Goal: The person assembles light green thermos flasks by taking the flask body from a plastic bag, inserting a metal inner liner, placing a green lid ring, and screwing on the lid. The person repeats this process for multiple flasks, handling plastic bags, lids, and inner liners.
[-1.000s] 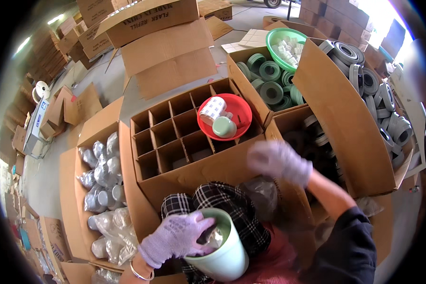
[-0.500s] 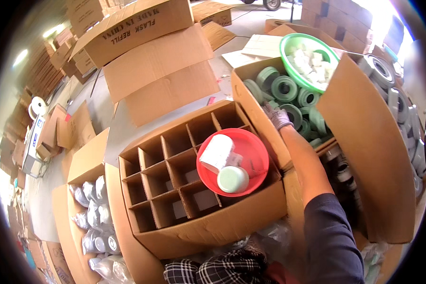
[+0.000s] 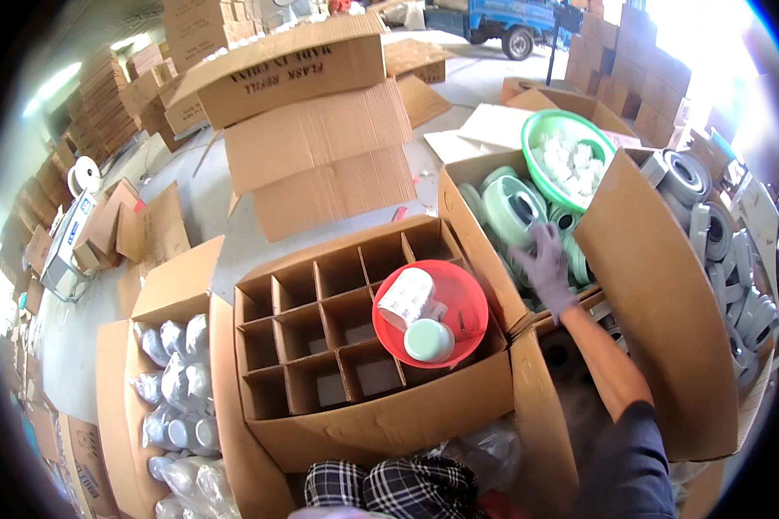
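Observation:
My right hand (image 3: 547, 270), in a grey glove, is over the open carton (image 3: 485, 278) on the right. Its fingers are bent against the near edge of a pale green plastic ring-shaped part (image 3: 509, 216), which sits tilted above similar green rings (image 3: 566, 221); the exact grip is partly hidden. Left of it, a red bowl (image 3: 464, 353) rests on a divided carton (image 3: 381, 424), with a white printed roll (image 3: 406, 297) and a pale green round cap (image 3: 428, 341) inside. My left hand is not recognizable; a pale sliver at the lower edge is unclear.
A green basin (image 3: 597, 136) of white pieces sits on the right carton's far corner. A tall cardboard flap (image 3: 658, 320) stands right of my arm, with grey rings (image 3: 710, 229) beyond. Bagged items (image 3: 177, 372) fill a carton at left. A large open carton (image 3: 320, 130) is ahead.
My right hand has drawn back from deep among the green rings, and one green part now shows higher and tilted at its fingers. The view has shifted, revealing more of the background.

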`<state>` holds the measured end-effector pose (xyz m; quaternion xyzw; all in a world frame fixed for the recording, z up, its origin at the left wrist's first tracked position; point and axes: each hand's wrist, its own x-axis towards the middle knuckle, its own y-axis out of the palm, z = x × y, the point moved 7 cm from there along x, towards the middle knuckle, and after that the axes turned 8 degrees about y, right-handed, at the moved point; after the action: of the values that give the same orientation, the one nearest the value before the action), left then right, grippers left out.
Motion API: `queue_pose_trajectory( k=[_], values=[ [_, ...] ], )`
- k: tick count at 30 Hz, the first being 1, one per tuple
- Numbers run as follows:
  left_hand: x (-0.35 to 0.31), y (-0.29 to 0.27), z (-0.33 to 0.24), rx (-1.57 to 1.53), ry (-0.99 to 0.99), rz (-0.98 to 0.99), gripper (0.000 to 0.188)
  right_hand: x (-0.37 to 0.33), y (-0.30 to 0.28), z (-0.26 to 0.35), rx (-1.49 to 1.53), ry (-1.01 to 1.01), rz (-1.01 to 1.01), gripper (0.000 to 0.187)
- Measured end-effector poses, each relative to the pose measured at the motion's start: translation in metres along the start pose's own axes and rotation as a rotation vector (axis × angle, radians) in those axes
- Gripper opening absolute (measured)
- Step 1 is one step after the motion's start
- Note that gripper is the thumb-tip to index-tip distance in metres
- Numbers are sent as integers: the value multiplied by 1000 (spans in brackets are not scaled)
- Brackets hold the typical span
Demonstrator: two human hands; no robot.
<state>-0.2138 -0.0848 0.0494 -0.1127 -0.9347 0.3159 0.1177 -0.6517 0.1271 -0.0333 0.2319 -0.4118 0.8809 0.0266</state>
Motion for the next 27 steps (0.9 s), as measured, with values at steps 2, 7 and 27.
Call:
queue_pose_trajectory(
  k=[2,7,27],
  values=[
    [-13,-15,6,-17,-135,-299,56,-50,-32,93,195,-250,104,30],
    [58,-19,30,-1350,-183,-443,73,-174,-75,197,328,-655,439,24],
    [-42,-40,-55,277,441,-591,75,-287,-64,284,1395,-39,1343,60]
  ],
)
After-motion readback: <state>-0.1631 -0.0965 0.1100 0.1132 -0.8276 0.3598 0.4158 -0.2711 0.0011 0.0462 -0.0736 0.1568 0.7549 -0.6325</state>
